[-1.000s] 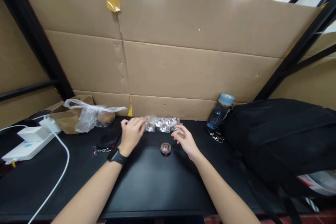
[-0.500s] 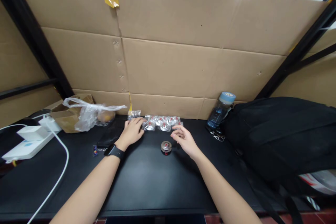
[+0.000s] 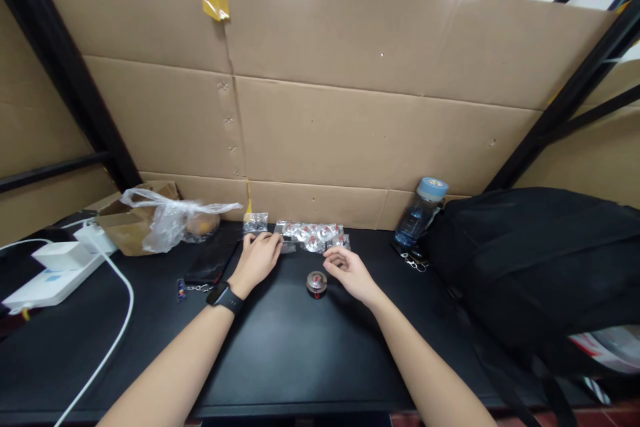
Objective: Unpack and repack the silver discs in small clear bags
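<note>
My left hand [image 3: 260, 259], with a black watch [image 3: 223, 296] on its wrist, is at the left end of a group of clear plastic packets [image 3: 314, 240]. Its fingers close on one packet [image 3: 289, 247], whose edge shows past them; the exact grip is hidden. The packets hold silvery round pieces with red marks. My right hand [image 3: 350, 272] hovers with loosely bent fingers and a gap at the thumb; nothing shows in it. Just left of it, a small stack of round metal pieces [image 3: 317, 283] with red marks stands on the black table [image 3: 300, 353].
Another clear packet [image 3: 255, 221] lies behind my left hand. To the left are a black flat case [image 3: 207, 263], a tied plastic bag [image 3: 173, 220], a cardboard box [image 3: 125, 223] and a white power strip [image 3: 55, 280]. A bottle [image 3: 420, 212] and black backpack [image 3: 535, 267] stand right.
My left hand has moved slightly right and closed over the leftmost front packet, which has tilted. The right hand has barely moved, and the stack stays put.
</note>
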Demonstrator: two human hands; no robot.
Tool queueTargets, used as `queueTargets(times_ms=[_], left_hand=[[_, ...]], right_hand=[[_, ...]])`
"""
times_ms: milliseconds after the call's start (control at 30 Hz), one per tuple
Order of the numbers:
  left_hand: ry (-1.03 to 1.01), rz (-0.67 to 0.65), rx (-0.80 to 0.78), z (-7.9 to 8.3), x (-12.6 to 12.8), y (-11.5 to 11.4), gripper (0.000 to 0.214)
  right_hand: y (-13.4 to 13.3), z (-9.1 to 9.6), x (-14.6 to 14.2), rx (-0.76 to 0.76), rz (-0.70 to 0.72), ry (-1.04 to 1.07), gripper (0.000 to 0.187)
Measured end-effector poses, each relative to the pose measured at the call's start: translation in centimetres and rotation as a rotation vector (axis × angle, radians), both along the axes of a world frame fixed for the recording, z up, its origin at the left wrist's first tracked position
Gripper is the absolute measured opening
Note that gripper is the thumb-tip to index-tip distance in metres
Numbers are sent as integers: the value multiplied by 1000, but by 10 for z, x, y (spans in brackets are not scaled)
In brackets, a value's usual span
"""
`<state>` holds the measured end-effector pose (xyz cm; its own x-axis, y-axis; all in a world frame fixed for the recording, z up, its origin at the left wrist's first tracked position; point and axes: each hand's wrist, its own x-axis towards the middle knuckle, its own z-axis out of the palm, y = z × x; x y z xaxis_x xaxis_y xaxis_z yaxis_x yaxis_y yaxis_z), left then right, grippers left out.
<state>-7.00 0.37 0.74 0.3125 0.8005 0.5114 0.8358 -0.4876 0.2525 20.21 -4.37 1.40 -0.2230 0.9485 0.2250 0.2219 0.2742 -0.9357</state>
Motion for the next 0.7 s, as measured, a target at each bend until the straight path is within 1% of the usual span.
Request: queueTargets(times_ms=[133, 300, 400, 533, 633, 700], left_hand=[[-141, -23, -20, 7, 13, -15, 22], [-203, -144, -26, 10, 41, -38, 22], [-210, -191, -24, 14, 51, -46, 21], [-242, -203, -91, 16, 50, -45, 22], [-242, -199, -165, 14, 43, -40, 25], [-207, -236, -214, 13, 37, -36, 21]], right_hand=[[0, -1, 0, 30, -9, -25, 24], [-2, 1, 0, 125, -18, -117, 31], [-4, 4, 0, 188, -37, -158, 20], [-4, 5, 0, 206, -69, -143, 17], [-1, 1, 2, 138, -73, -47, 18], [1, -1, 3, 86, -76, 25, 20]])
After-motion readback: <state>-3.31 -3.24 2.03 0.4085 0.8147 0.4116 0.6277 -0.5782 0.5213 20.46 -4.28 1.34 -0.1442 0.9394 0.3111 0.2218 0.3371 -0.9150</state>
